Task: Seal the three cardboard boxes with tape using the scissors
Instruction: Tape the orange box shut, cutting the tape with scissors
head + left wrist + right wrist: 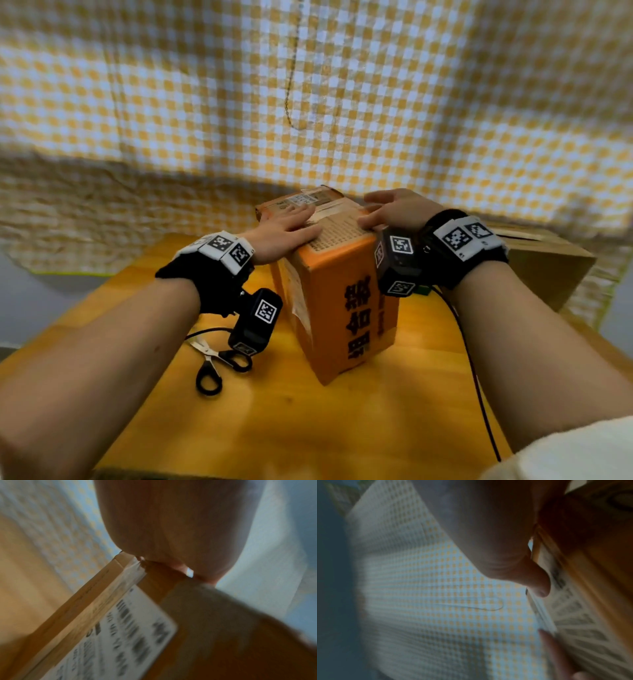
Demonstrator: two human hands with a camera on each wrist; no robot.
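An orange cardboard box [337, 308] with black characters stands upright in the middle of the wooden table [301, 428]. My left hand [286, 228] lies flat on the left part of its top, fingers straight. My right hand [390, 212] presses flat on the right part of the top, fingers pointing left. Clear tape [130, 574] runs over a top edge beside a white shipping label [123, 635]. In the right wrist view my thumb [537, 582] rests against the box [590, 574] edge. Black-handled scissors [214, 361] lie on the table left of the box.
A plain brown cardboard box [544, 263] sits at the right, behind my right wrist. A small green object [422, 290] peeks out beside the orange box. A yellow-and-white checked cloth [308, 102] hangs behind. A black cable [474, 377] runs across the table's right side.
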